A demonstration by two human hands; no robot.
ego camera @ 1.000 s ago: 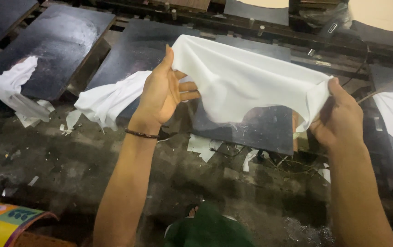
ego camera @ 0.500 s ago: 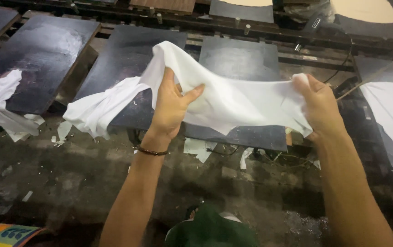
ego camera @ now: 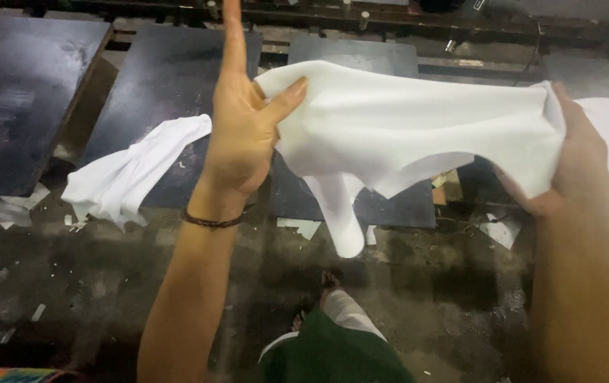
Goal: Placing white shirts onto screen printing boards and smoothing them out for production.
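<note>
Both my hands are clamped on the white garment (ego camera: 418, 128), left hand (ego camera: 244, 135) pinching one end with the thumb, right hand (ego camera: 574, 167) gripping the other, stretching it flat above the dark printing platen (ego camera: 350, 53), sleeve dangling

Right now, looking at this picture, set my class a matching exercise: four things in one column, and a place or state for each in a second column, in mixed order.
Things:
1. White cloth
2. Left hand
3. Crumpled white cloth
4. Dark board

Places or states:
A. lying over a board's near edge
B. bare, at far left
C. stretched between both hands
D. thumb pinching cloth, forefinger pointing up

Pairs: 1-C, 2-D, 3-A, 4-B
</note>
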